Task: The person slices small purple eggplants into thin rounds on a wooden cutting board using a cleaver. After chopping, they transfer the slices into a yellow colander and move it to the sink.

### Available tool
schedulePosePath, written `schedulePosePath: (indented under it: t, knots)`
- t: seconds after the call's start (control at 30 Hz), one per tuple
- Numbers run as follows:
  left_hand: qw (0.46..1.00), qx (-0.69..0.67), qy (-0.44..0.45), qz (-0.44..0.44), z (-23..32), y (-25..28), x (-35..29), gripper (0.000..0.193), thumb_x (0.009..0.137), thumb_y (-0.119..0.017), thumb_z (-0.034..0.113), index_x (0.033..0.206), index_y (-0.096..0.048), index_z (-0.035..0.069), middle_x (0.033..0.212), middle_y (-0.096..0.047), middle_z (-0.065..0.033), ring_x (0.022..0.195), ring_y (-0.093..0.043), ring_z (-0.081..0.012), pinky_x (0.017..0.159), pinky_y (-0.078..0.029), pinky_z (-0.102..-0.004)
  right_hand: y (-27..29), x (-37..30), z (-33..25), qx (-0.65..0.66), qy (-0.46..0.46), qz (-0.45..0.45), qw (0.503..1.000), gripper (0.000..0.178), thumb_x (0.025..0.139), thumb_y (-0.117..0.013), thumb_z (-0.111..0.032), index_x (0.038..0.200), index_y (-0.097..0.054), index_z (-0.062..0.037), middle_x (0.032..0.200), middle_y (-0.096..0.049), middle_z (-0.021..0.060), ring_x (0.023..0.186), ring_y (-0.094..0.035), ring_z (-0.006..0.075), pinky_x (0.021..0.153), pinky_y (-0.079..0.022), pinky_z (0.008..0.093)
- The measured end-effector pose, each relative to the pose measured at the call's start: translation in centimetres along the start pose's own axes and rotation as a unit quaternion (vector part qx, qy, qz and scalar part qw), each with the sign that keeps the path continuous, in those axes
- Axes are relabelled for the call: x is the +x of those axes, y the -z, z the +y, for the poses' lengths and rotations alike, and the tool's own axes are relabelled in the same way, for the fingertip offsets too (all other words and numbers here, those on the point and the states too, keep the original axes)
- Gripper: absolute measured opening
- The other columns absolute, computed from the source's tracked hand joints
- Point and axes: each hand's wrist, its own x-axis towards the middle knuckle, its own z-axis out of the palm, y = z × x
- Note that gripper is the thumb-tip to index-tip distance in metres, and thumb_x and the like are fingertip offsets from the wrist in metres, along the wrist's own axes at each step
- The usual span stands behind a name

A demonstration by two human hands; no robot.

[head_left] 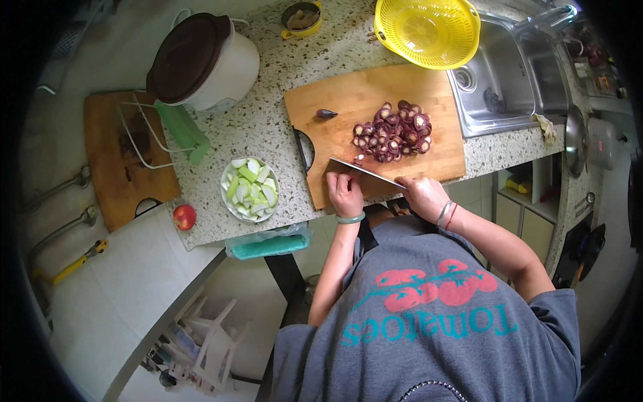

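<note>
My right hand (426, 198) is wrapped round the handle of a kitchen knife (372, 173), near the front edge of a wooden cutting board (375, 87). The blade slants up to the left across the board. Close by the blade, my left hand (345, 193) has its fingers curled together on the board; what they hold, if anything, is hidden. Just beyond the knife lies a heap of round purple slices with pale centres (396, 134), perhaps purple carrot. A small dark purple end piece (326, 114) sits alone at the board's left.
A bowl of cut pale-green vegetable pieces (250, 190) and a red fruit (185, 217) stand left. Behind are a lidded white cooker (228, 70), a small yellow pan (301, 31) and a yellow colander (462, 50). The steel sink (495, 124) is right. A lined teal bin (268, 246) hangs at the counter edge.
</note>
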Motion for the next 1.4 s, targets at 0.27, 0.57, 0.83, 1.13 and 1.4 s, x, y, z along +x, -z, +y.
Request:
schedulePosePath:
  t: [0.27,0.57,0.83,1.13,1.4]
  knots:
    - [0.998,-0.05,0.009,0.025,0.6,-0.3,0.3,0.016,0.077,-0.075,-0.002,0.08,-0.06,0.003,0.082,-0.053,-0.009,0.072,-0.056,-0.0246,0.064,-0.047,-0.0344,2.9,-1.3,-0.7,0.023,-0.006,-0.013,1.0,0.018,0.092,-0.055,-0.021,0.093,-0.065,-0.0049,0.074,-0.065,0.0227,0.073,-0.065,0.0414,0.066,-0.052,0.0494]
    - [0.999,-0.035,0.001,0.013,0.4,-0.2,0.3,0.015,0.077,-0.073,-0.003,0.08,-0.06,0.003,0.082,-0.053,-0.0096,0.073,-0.056,-0.0261,0.065,-0.046,-0.0354,1.5,-0.4,-1.1,0.016,-0.005,-0.026,1.0,0.02,0.092,-0.056,-0.021,0.093,-0.066,-0.0033,0.072,-0.063,0.0237,0.07,-0.063,0.0423,0.066,-0.051,0.0499]
    - [0.999,-0.037,-0.014,0.009,0.6,0.3,0.5,0.017,0.077,-0.072,-0.003,0.081,-0.057,0.003,0.082,-0.053,-0.0103,0.074,-0.056,-0.028,0.067,-0.046,-0.0371,1.0,0.2,-0.5,-0.006,0.022,0.016,1.0,0.02,0.092,-0.055,-0.021,0.099,-0.066,-0.0052,0.074,-0.065,0.0222,0.074,-0.065,0.0415,0.067,-0.052,0.0497]
    - [0.999,-0.029,-0.023,0.011,0.1,0.0,0.2,0.016,0.078,-0.07,-0.004,0.08,-0.056,0.003,0.082,-0.053,-0.0116,0.072,-0.055,-0.0285,0.065,-0.046,-0.0368,2.7,-1.1,-1.1,-0.001,-0.017,-0.053,0.998,0.025,0.094,-0.055,-0.025,0.092,-0.067,-0.004,0.074,-0.065,0.0223,0.073,-0.064,0.0415,0.066,-0.052,0.0491]
    - [1.0,-0.018,0.003,-0.008,-0.1,0.5,-0.1,0.015,0.078,-0.069,-0.005,0.079,-0.057,0.003,0.084,-0.052,-0.0117,0.077,-0.055,-0.0285,0.068,-0.046,-0.0379,0.0,1.3,-0.4,-0.026,0.037,-0.005,0.999,0.021,0.092,-0.055,-0.021,0.103,-0.062,-0.0046,0.074,-0.065,0.0223,0.073,-0.064,0.0418,0.065,-0.051,0.0503]
